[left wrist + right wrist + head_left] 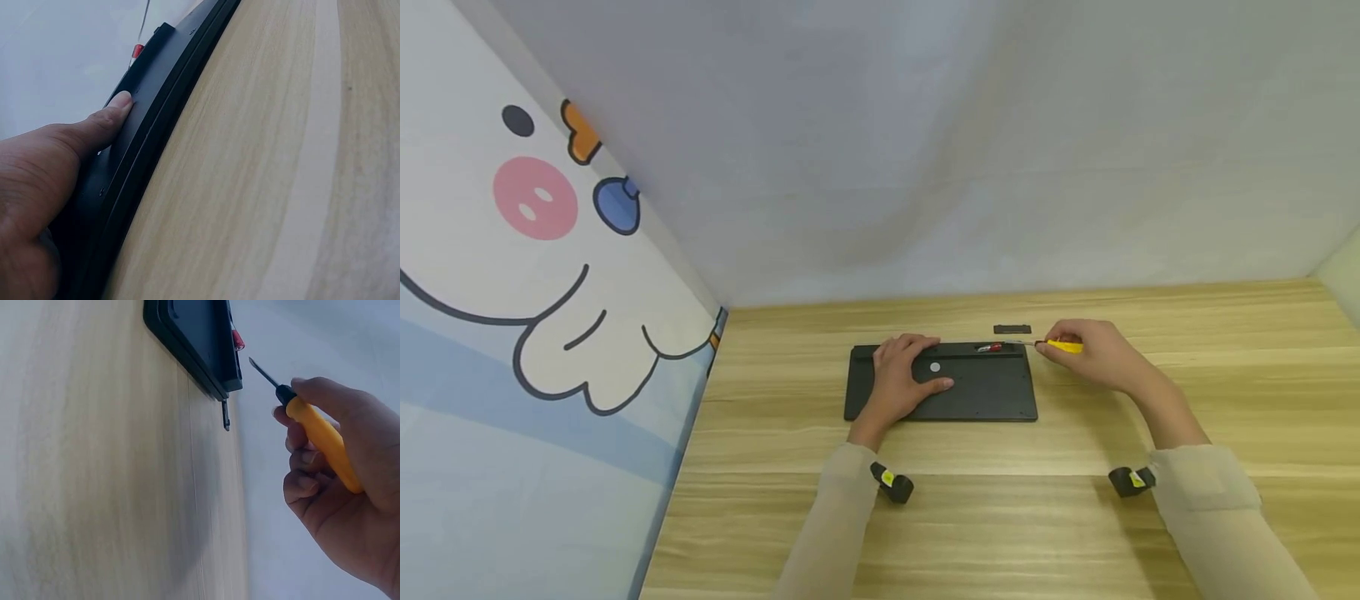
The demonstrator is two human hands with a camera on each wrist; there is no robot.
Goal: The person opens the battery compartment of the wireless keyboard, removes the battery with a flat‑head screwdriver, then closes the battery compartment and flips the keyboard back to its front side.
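Note:
A black keyboard [977,396] lies face down on the wooden table. My left hand [898,379] rests across its back, thumb stretched over the panel and fingers at the far edge. In the left wrist view the thumb [119,103] presses flat near a small screw hole. My right hand [1093,354] holds a yellow-handled screwdriver [322,440] between thumb and fingers, its thin shaft pointing left at the battery slot. A red and silver battery [989,347] sits in that slot, its red end [238,340] standing proud of the keyboard's edge.
A small black battery cover [1012,329] lies on the table just behind the keyboard. A pale fabric wall [1000,208] rises behind the table [962,533]. At the left stands a cartoon-printed panel [625,450]. Each sleeve carries a small black wrist camera [895,486].

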